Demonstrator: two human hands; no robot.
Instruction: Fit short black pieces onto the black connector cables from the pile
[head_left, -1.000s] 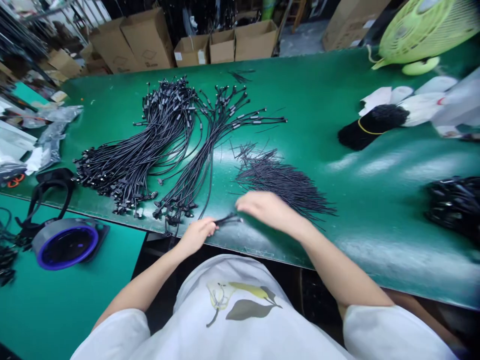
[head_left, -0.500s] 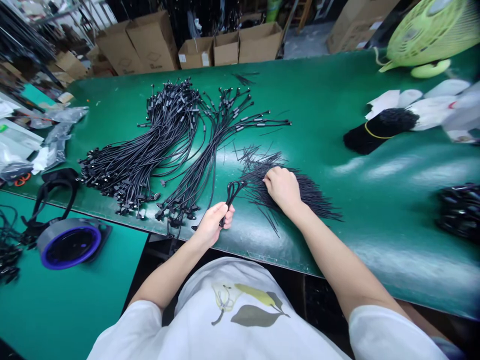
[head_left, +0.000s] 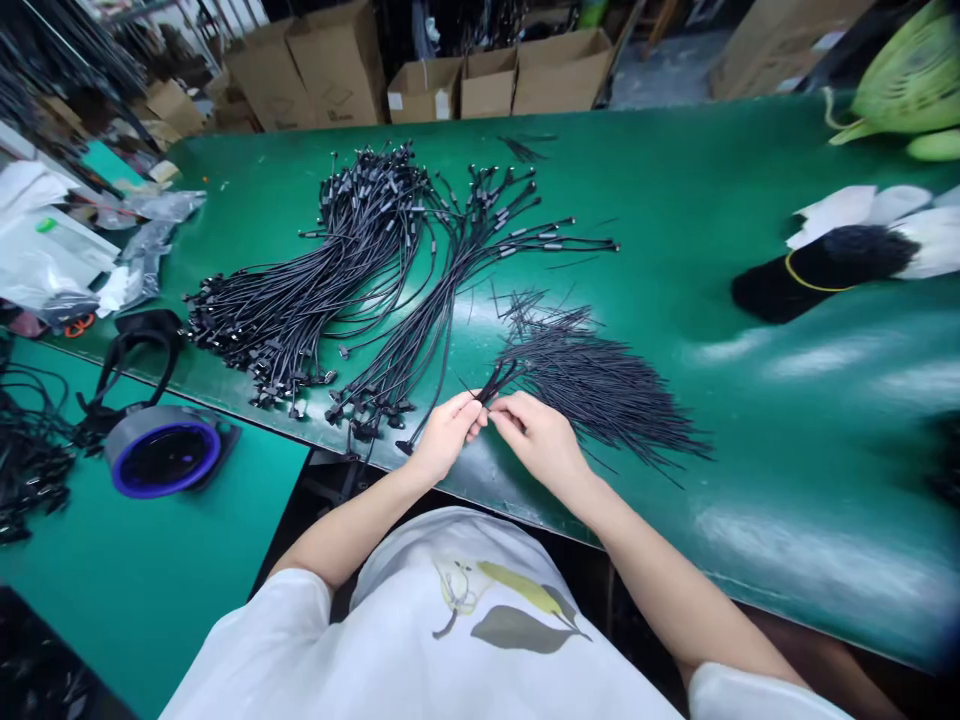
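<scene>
My left hand (head_left: pixel 451 432) is closed around a black cable (head_left: pixel 498 380) folded into a small looped bundle, whose loops stick out past the fingers toward the pile on the right. Thumb and fingers of my right hand (head_left: pixel 536 435) pinch a thin black twist tie right against that bundle; most of the tie is hidden by the fingers. Just beyond both hands lies a spread pile of straight black twist ties (head_left: pixel 611 390). To the left rest loose black cables with connectors (head_left: pixel 420 330), and farther left a bigger heap of the same cables (head_left: pixel 322 270).
A black bundle with a yellow band (head_left: pixel 799 275) lies at the right beside white rolls. A green fan (head_left: pixel 911 75) stands at the far right corner. On the lower table at left sits a grey and purple ring-shaped object (head_left: pixel 161 455). Cardboard boxes (head_left: pixel 562 75) stand behind the green table.
My right hand has come from the twist tie pile leftward to my left hand, bringing a tie to the folded cable. The view has shifted, so the table things sit farther right.
</scene>
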